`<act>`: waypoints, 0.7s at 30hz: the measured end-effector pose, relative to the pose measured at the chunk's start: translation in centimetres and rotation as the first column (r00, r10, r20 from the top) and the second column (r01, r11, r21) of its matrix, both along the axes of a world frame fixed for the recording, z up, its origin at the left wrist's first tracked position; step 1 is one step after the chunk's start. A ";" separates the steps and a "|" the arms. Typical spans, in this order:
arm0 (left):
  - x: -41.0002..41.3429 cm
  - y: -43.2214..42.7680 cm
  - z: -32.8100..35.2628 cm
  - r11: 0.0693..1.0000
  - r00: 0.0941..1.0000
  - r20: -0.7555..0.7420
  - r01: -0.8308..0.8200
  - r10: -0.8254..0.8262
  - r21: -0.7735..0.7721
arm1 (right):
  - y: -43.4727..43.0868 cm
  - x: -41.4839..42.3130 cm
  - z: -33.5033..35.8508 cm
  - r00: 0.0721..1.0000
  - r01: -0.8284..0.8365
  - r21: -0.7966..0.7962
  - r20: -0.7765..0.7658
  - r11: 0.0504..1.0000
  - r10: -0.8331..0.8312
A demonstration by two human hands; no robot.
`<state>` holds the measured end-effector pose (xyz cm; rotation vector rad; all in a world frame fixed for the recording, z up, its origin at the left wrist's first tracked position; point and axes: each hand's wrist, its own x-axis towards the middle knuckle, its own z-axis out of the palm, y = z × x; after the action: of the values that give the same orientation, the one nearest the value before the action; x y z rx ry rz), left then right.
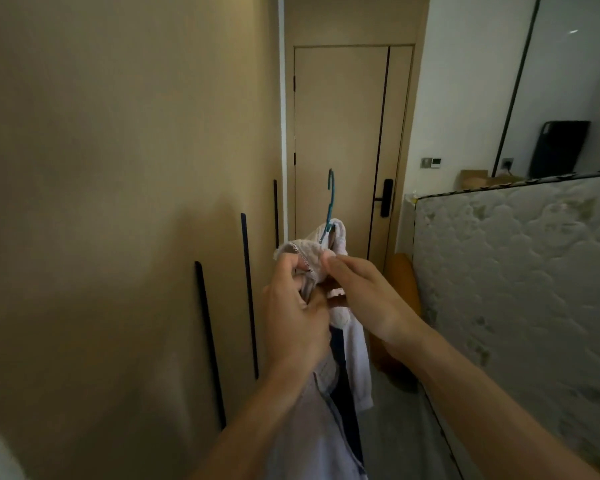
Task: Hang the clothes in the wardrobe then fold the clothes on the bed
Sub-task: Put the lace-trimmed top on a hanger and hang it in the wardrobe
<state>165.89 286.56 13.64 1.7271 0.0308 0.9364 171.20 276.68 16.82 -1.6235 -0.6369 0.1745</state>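
A white textured garment [312, 252] with a lace-edged neckline hangs on a teal hanger [330, 202], whose hook points up in front of me. My left hand [297, 317] grips the garment's collar on the left side. My right hand [368, 299] pinches the fabric on the right side, next to the hanger's neck. The rest of the garment [359, 368] trails down between my forearms, with a dark piece of cloth behind it. The beige wardrobe [118, 202] with long black handles fills the left; its doors are closed.
A beige door [340, 140] with a black lock handle stands straight ahead. A bare quilted mattress [520, 271] stands on edge at the right, with an orange object [400, 282] at its near corner. A narrow strip of floor runs between wardrobe and mattress.
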 end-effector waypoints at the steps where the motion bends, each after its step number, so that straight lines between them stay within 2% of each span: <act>1: 1.5 0.7 0.0 1.000 1.000 -0.003 0.004 -0.004 0.000 | 0.6 1.6 0.0 1.000 -0.006 0.003 -0.004 1.000 0.006; 7: 11.1 4.5 -0.9 0.996 0.998 -0.016 -0.064 0.065 0.059 | 3.8 12.9 -1.2 1.000 -0.016 0.024 0.025 1.000 0.016; 12: 19.3 8.0 -1.9 0.982 0.986 -0.053 -0.151 0.158 0.115 | 5.8 23.4 -3.1 0.997 -0.055 -0.017 0.056 0.998 0.056; 18: 27.1 12.9 -1.9 0.920 0.938 -0.057 -0.321 0.341 0.227 | 7.5 37.1 -2.9 0.992 -0.098 -0.026 0.077 0.995 0.099; 21: 29.2 15.0 -1.0 0.903 0.926 -0.045 -0.354 0.375 0.246 | 9.3 43.4 -2.6 0.989 -0.089 -0.034 0.114 0.995 0.092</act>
<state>195.04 301.53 12.59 2.0251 0.3276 1.1698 214.61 285.98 14.22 -1.6422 -0.8011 0.1578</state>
